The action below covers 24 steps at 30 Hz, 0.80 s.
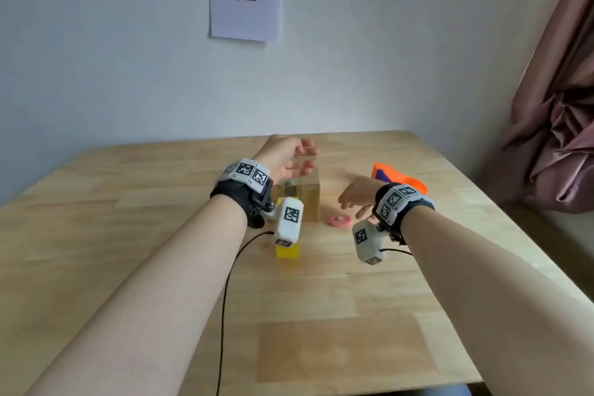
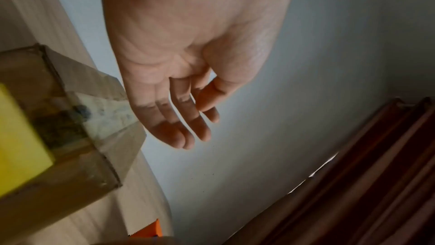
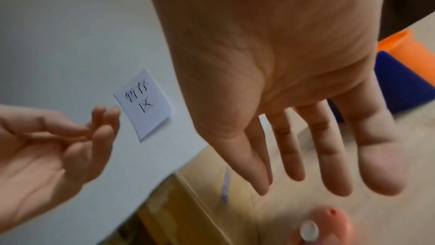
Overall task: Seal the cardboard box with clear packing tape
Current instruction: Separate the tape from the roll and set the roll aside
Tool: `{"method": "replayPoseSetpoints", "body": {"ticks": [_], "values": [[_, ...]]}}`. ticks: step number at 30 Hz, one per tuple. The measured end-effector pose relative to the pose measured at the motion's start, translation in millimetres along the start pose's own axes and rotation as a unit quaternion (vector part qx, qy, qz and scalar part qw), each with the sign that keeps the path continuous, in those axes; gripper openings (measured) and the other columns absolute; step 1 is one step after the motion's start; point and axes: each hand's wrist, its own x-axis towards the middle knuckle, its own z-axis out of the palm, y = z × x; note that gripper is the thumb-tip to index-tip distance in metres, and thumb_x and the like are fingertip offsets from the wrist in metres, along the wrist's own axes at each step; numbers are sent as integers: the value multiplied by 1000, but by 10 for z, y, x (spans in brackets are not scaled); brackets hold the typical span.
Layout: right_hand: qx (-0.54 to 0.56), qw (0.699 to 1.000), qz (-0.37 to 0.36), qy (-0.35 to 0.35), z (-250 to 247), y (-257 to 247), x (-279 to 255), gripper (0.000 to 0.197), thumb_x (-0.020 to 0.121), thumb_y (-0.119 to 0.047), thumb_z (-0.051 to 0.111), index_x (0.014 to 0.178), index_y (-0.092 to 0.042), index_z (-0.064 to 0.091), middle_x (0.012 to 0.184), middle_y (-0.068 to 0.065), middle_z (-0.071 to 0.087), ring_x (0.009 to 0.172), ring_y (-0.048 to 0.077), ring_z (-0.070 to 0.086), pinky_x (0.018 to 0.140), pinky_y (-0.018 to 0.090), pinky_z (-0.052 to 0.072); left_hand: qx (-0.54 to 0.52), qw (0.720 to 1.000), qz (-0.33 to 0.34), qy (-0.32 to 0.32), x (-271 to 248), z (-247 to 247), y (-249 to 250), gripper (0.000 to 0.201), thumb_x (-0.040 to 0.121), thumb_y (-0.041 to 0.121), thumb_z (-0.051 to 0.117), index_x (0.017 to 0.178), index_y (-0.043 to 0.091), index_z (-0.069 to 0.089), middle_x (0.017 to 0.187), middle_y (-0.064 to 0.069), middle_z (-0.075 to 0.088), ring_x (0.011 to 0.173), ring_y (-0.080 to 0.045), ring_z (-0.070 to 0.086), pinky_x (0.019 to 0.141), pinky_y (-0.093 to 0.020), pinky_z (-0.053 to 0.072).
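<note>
Nearby, orange dispenser (image 1: 400, 182) and pink roll (image 1: 339, 220) flank cardboard box (image 1: 308, 199); left hand (image 1: 289, 157) and right hand (image 1: 358, 198) spread, empty; yellow block (image 1: 287, 251) partly hidden

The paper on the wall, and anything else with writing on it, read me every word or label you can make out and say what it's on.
"暂存区": paper sign on the wall, whole only in the right wrist view; the head view cuts off its top.
Blue print on the box: too blurred to read.
Dark smudged print on the box top: unreadable.
Square black-and-white code tags on the wristbands: patterns, no words.
</note>
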Motion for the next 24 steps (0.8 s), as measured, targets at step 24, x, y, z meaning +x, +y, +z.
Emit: {"method": "replayPoseSetpoints", "body": {"ticks": [24], "values": [[244,941,-225,65,81,-531,-283,24,109,-30,45,121,-13,57,84,8,63,52,14,48,46,27,42,238,954,-171,58,-167,-596,-502,21,94,37,62,101,17,65,99,-1,64,90,-21,57,85,-36,48]]}}
